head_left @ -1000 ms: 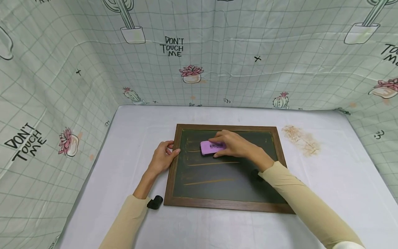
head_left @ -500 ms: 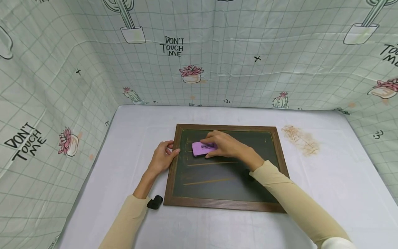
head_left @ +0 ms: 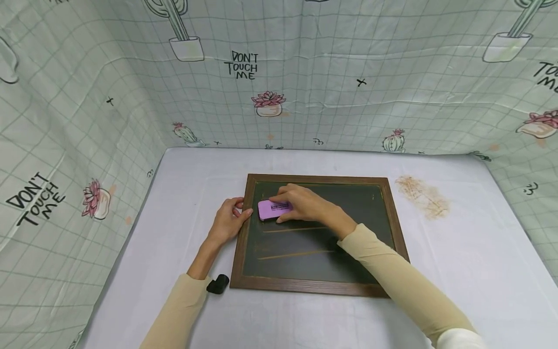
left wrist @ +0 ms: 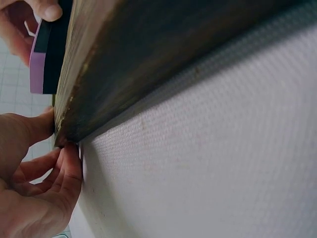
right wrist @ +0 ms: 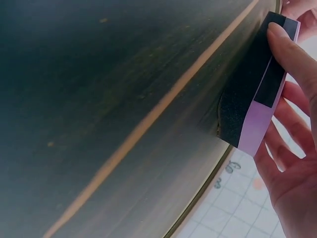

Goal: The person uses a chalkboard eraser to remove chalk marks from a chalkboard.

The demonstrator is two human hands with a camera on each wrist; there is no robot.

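A chalkboard (head_left: 292,270) in a brown wooden frame lies on the white table, with two orange-brown chalk lines showing, an upper line (head_left: 293,230) and a lower line (head_left: 292,255). My right hand (head_left: 305,203) holds a purple eraser (head_left: 273,209) against the board's upper left part, thumb on one long side and fingers on the other. In the right wrist view the eraser's black felt (right wrist: 247,84) faces the board beside a chalk line (right wrist: 148,119). My left hand (head_left: 226,220) pinches the frame's left edge, thumb above and fingertips at the underside in the left wrist view.
Brownish chalk dust (head_left: 422,196) is smeared on the white tablecloth (head_left: 462,252) right of the board. A patterned cloth curtain (head_left: 322,97) stands behind the table and along both sides. A black wrist camera (head_left: 218,284) sits at the left cuff.
My right hand has slid the eraser leftward across the board, close to the left frame side. The short chalk mark left of the eraser no longer shows. My left hand stays put.
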